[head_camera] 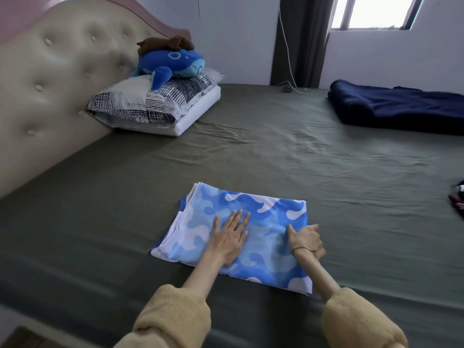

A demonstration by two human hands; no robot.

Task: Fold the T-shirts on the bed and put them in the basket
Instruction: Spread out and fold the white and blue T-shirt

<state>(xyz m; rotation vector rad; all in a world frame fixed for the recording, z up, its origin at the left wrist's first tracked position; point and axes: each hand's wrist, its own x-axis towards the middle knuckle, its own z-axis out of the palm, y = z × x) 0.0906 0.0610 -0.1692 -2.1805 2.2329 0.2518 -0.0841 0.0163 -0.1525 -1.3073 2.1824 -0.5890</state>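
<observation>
The bed point(251, 151), in an olive sheet, fills the frame. A folded blue camouflage T-shirt point(263, 222) lies lower centre. Stacked pillows point(150, 106) sit upper left, a navy blanket point(396, 106) upper right.

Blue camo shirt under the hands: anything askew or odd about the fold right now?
Slightly. The blue camo shirt sits skewed on the bed sheet, and layers peek out unevenly at its far left corner. The left hand presses it flat; the right hand pinches the right edge. No damage shows.

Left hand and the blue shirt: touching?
Touching. The head view shows the left hand lying flat, fingers straight, on the folded blue shirt, no gap between them.
</observation>
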